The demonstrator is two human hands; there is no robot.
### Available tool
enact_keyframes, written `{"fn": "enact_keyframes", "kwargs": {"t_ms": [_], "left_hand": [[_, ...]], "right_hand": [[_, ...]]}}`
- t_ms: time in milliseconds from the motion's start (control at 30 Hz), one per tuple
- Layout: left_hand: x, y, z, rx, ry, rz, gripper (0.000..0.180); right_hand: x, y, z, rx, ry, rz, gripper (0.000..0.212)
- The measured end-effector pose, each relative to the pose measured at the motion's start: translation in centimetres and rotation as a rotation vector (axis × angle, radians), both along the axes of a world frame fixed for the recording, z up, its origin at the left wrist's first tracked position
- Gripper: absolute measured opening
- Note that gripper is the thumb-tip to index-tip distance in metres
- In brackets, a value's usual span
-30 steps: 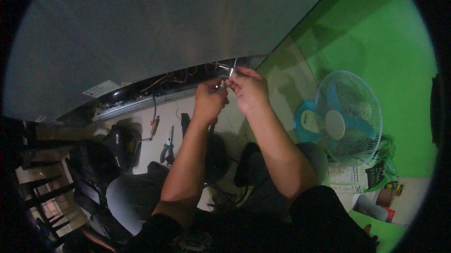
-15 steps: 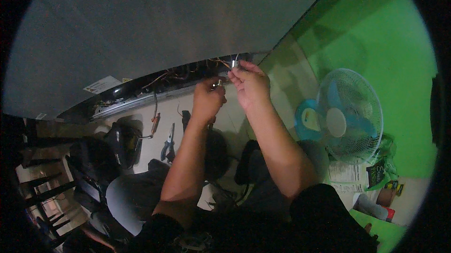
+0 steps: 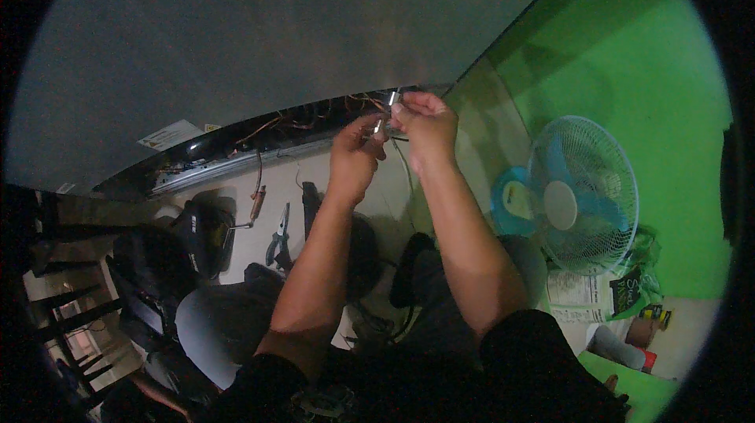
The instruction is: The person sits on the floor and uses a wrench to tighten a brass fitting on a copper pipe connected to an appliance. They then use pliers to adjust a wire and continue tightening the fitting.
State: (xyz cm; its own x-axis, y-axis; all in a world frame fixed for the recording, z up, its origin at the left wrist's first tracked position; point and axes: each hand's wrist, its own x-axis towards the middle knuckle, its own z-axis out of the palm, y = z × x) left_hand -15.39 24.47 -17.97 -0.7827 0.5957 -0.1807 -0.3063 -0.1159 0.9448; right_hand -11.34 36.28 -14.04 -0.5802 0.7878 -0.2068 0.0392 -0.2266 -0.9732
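Both hands are raised close together in front of the open lower bay of a large grey appliance [image 3: 275, 38], which looks like a refrigerator's back. My left hand [image 3: 354, 162] is closed, pinching a small shiny metal piece [image 3: 379, 126] between thumb and fingers. Just above and to the right, my right hand [image 3: 431, 128] grips a small silver cylindrical piece [image 3: 394, 97] by its fingertips. Whether the two pieces touch or are joined I cannot tell. Behind the hands, thin copper tubes [image 3: 275, 126] run through the dark bay.
Pliers [image 3: 278, 238] and a copper tube piece with a thicker middle [image 3: 257, 204] lie on the tiled floor to the left, near a black bag [image 3: 206, 238]. A blue-and-white fan [image 3: 582, 195] stands at right by the green wall [image 3: 629, 69]. Dark chairs [image 3: 71, 297] fill the lower left.
My left hand has moved up and slightly right, bringing its metal piece closer to the silver piece. My right hand has risen a little, still holding its piece.
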Motion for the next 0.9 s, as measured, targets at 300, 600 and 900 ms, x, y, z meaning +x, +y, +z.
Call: {"fn": "enact_keyframes", "kwargs": {"t_ms": [300,600,900], "left_hand": [[-0.3,1.6,-1.1,0.069,0.062,0.009,0.028],[-0.3,2.7,-1.7,0.222,0.023,-0.003,0.024],[0.1,2.3,0.0,0.268,-0.179,0.005,0.025]], "right_hand": [[-0.4,0.3,-0.3,-0.082,-0.007,-0.047,0.023],[0.2,1.3,0.1,-0.123,-0.023,0.013,0.015],[-0.1,0.4,0.4,0.159,-0.112,-0.014,0.014]]}}
